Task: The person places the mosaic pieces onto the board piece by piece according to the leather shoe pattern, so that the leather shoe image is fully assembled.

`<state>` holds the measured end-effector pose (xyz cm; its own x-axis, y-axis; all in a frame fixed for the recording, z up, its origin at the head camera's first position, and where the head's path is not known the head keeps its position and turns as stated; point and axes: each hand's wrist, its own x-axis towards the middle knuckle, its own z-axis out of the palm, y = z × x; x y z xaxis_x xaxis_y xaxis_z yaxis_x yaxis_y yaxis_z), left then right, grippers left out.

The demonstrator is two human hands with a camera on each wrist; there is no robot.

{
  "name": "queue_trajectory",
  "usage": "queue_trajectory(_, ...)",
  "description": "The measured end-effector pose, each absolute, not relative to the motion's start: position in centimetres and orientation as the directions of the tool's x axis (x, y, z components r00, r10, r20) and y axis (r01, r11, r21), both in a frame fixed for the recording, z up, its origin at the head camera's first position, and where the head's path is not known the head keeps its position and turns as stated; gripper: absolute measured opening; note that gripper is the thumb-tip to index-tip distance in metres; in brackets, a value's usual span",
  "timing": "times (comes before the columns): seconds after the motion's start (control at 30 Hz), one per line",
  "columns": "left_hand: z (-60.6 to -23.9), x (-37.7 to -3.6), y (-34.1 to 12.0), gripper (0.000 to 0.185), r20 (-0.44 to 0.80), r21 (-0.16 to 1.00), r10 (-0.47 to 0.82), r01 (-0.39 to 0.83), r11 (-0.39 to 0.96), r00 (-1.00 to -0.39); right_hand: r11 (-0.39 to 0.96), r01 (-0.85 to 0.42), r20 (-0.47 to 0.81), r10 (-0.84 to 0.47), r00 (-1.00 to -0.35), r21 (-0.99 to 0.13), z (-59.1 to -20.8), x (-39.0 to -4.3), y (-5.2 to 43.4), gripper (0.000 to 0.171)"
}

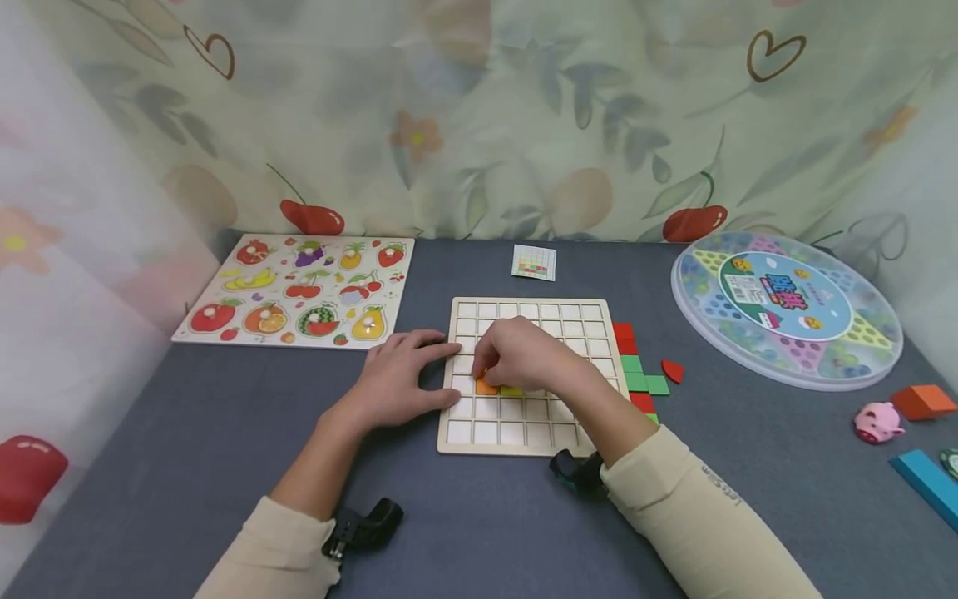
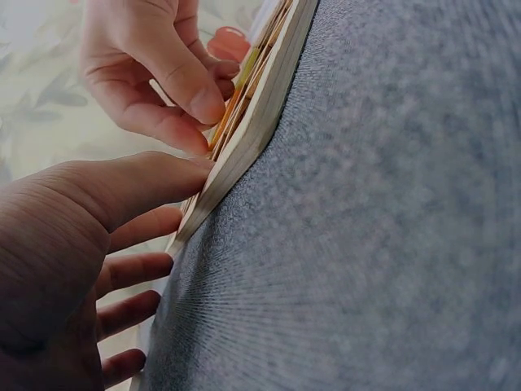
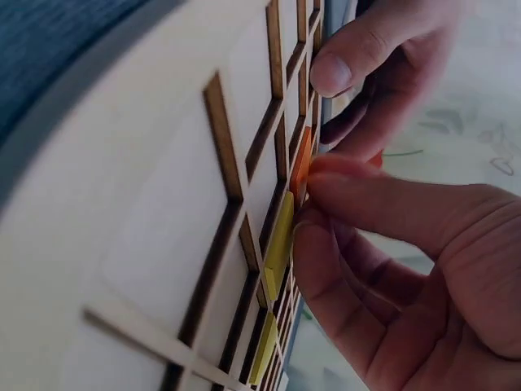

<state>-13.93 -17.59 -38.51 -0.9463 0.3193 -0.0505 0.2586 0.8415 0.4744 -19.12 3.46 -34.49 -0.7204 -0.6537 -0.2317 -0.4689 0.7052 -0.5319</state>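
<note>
A square wooden grid board (image 1: 464, 437) lies flat on the dark grey table. My right hand (image 1: 516, 353) is over its middle-left cells, thumb and curled fingers pinching at an orange tile (image 3: 300, 167) in one of the cells. Beside that tile is a yellow tile (image 3: 279, 248), and a second yellow piece shows farther along in the right wrist view. My left hand (image 1: 400, 374) lies with spread fingers at the board's left side, thumb and index finger touching its edge (image 2: 260, 122). Part of the orange tile is hidden behind the right fingertips.
Red tiles (image 1: 624, 339) and green tiles (image 1: 634, 381) lie along the board's right edge, near a small red piece (image 1: 673, 371). A printed card (image 1: 534, 262) lies behind. Around sit a fruit puzzle (image 1: 273, 308), a round game box (image 1: 786, 295), a pink pig (image 1: 878, 423) and blocks (image 1: 924, 403).
</note>
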Motion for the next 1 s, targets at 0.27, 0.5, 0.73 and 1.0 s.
queue_trajectory(0.27,-38.4,-14.1,-17.4,0.065,-0.047,0.472,0.323,0.264,0.841,-0.945,0.679,-0.498,-0.198,-0.677,-0.709,-0.539,-34.5,-18.9,4.1,0.013)
queue_trajectory(0.5,-38.3,-14.1,-17.3,0.065,-0.051,0.466,0.326,0.266,0.844,-0.944,0.647,-0.411,-0.172,-0.644,-0.745,-0.642,-33.8,-18.7,7.1,0.015)
queue_trajectory(0.73,-38.2,-14.1,-17.3,0.066,-0.05,0.468,0.322,0.263,0.844,-0.945,0.671,-0.329,-0.185,-0.574,-0.797,-0.665,-32.9,-18.3,11.4,0.016)
queue_trajectory(1.0,-38.4,-14.0,-17.4,0.066,-0.049,0.475,0.32,0.26,0.841,-0.946,0.743,-0.308,-0.219,-0.518,-0.827,-0.595,-32.0,-17.8,16.5,0.018)
